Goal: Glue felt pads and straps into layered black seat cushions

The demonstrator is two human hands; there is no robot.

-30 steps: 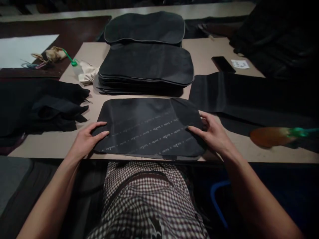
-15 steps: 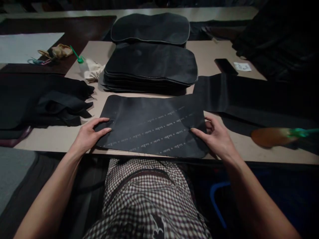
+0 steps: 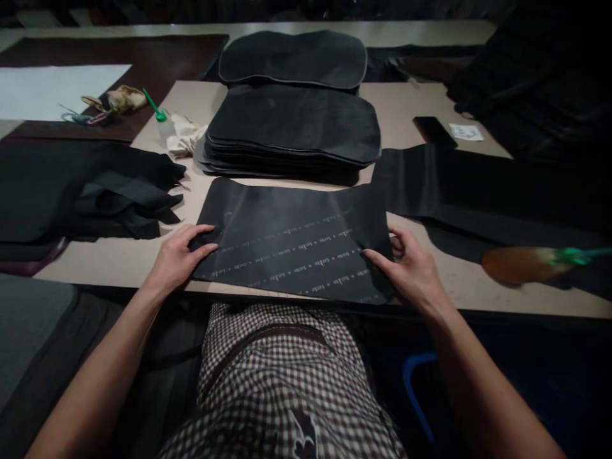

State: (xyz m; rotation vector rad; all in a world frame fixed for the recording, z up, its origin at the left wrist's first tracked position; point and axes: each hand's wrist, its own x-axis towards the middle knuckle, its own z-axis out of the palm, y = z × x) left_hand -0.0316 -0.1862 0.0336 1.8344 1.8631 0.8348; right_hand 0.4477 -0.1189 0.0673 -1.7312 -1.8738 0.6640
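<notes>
A black sheet with rows of pale printed lettering (image 3: 287, 245) spans both hands at the table's near edge, gently bowed. My left hand (image 3: 179, 256) grips its left side, thumb on top and the other fingers at or under the edge. At the opposite side, my right hand (image 3: 414, 262) pinches the sheet with its thumb on top; its other fingers curl at the edge and are partly hidden. Just behind the sheet sits a stack of black rounded panels (image 3: 294, 124), with another stack of similar panels (image 3: 294, 60) farther back.
Black cut pieces (image 3: 43, 191) lie at left, and more black material (image 3: 478, 185) at right. On that rests an orange-brown tool with a green handle (image 3: 521, 264). A green-tipped bottle (image 3: 165, 124), white cloth (image 3: 186, 135), phone (image 3: 434, 131) and paper slip (image 3: 466, 132) are on the table (image 3: 109, 264).
My hands have come slightly closer together and the printed sheet bows a little more. The camera view has shifted slightly. Both hands keep their hold.
</notes>
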